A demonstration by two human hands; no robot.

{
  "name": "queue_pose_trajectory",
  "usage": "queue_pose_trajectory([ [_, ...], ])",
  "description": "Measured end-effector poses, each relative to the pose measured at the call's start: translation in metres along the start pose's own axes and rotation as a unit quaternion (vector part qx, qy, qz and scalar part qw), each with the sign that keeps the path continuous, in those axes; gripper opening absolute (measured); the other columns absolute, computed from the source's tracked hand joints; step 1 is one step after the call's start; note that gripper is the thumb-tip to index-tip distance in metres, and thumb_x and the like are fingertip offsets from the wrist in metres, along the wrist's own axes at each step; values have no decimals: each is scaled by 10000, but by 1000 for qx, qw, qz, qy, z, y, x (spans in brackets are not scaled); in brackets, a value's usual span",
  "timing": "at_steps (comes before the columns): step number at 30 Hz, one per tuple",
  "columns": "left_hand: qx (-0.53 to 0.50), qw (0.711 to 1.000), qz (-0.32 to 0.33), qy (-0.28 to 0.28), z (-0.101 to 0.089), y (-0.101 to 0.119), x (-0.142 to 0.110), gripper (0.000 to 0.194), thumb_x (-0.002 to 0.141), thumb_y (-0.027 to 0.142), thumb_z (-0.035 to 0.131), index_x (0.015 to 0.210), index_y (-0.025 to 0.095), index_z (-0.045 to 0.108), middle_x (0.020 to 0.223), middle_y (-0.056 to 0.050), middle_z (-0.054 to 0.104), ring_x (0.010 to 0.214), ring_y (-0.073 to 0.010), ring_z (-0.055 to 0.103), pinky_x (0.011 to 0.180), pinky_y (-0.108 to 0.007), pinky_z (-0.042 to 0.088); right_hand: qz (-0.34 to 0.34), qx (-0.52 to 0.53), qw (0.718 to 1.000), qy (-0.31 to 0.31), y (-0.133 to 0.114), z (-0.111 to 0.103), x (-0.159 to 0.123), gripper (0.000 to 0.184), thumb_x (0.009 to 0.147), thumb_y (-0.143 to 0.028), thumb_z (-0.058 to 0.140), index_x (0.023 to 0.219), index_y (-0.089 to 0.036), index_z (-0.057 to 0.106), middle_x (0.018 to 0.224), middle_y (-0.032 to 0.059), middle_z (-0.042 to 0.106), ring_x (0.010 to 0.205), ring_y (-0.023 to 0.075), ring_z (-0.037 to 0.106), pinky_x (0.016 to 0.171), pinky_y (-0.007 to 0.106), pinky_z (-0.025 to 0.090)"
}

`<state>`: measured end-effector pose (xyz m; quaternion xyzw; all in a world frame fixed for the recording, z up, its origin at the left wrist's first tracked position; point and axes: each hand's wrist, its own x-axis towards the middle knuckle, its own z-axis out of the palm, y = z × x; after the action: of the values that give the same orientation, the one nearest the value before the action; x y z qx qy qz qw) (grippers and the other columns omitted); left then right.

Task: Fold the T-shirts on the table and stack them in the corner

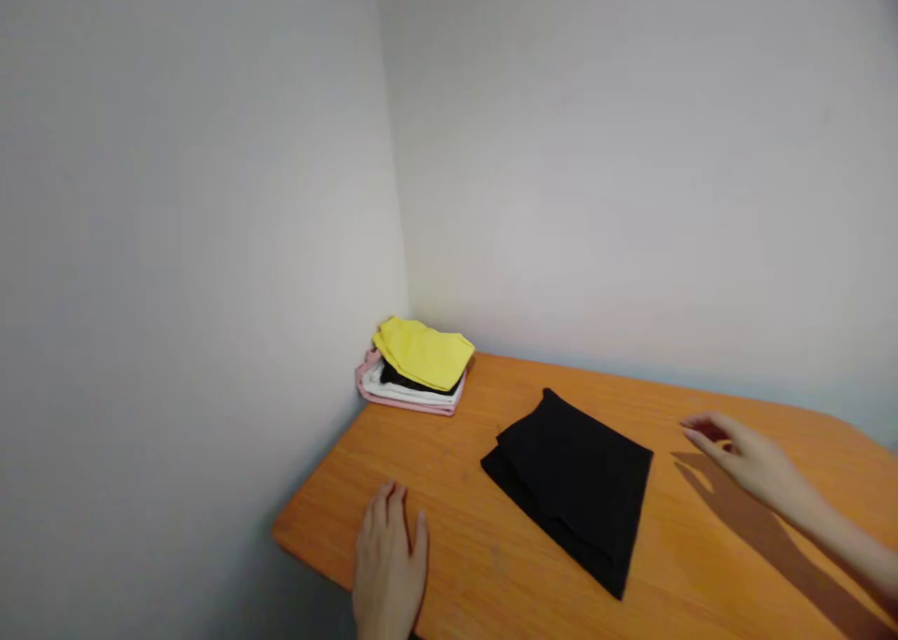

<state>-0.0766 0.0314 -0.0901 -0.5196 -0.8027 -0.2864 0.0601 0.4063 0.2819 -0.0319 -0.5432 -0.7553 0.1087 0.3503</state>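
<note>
The folded black garment (572, 490) lies flat on the orange wood-grain desk (449, 518), with its layered edges facing the left hand (389, 565). That hand is near the desk's front edge, to the left of the garment and apart from it. Its fingers (397, 507) are spread open and hold nothing. The right hand (747, 458) is to the right of the garment, raised above the desk, with its shadow falling clear of it. Its fingers (705, 428) curve loosely, open and empty, pointing toward the garment without touching it. Beyond the garment and to its left, a stack of folded clothes (413, 369) sits in the corner of the desk against the pale walls (596, 181). A yellow cloth (421, 352) lies on top, above black and white layers, with a pink layer at the bottom.
</note>
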Motion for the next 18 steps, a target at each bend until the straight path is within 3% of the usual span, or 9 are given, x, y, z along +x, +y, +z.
queue_pose_trajectory([
  [2,-37,999,29,11,2,-3,4,473,947,407,370,1215,87,592,1334,-160,546,1282,-301,466,1109,-503,373,41,-24,999,-13,15,-26,-46,443,767,-655,545,888,-247,668,874,121,682,708,267,625,613,381,478],
  [4,-88,994,59,2,1,7,9,454,948,422,381,1207,114,590,1312,-145,563,1269,-294,478,1100,-520,383,64,-36,997,-38,6,-44,-89,414,787,-651,542,851,-262,669,828,98,673,666,243,608,592,363,469],
  [7,-152,977,127,-78,-3,53,10,391,977,384,368,1244,189,576,1351,-94,546,1283,-240,477,1107,-488,393,73,-36,994,-73,-29,-51,-145,342,872,-571,512,812,-265,653,809,68,652,725,222,608,660,339,486],
  [10,-159,938,250,-183,-3,123,1,388,992,283,354,1344,274,518,1469,-34,445,1363,-197,397,1148,-445,349,62,-38,994,-85,-64,-39,-184,289,931,-474,484,809,-253,626,835,53,631,800,215,600,731,337,488],
  [13,-113,908,342,-217,3,183,-8,465,956,184,381,1400,290,470,1519,-29,382,1382,-238,364,1138,-482,337,24,-30,997,-63,-87,-20,-203,263,956,-399,456,807,-236,599,830,52,610,801,212,584,738,349,479],
  [15,-76,911,341,-218,6,207,-11,433,931,126,353,1291,217,577,1394,-89,520,1264,-272,481,1051,-479,411,-3,-21,999,-30,-98,-7,-208,242,960,-353,453,802,-229,589,799,50,593,768,204,575,713,342,472],
  [18,-57,930,276,-235,6,218,-11,366,943,137,306,1046,155,658,978,-116,672,933,-259,615,823,-393,485,-28,-8,999,14,-113,9,-209,223,959,-306,467,784,-226,578,744,37,565,705,184,554,656,318,455],
])
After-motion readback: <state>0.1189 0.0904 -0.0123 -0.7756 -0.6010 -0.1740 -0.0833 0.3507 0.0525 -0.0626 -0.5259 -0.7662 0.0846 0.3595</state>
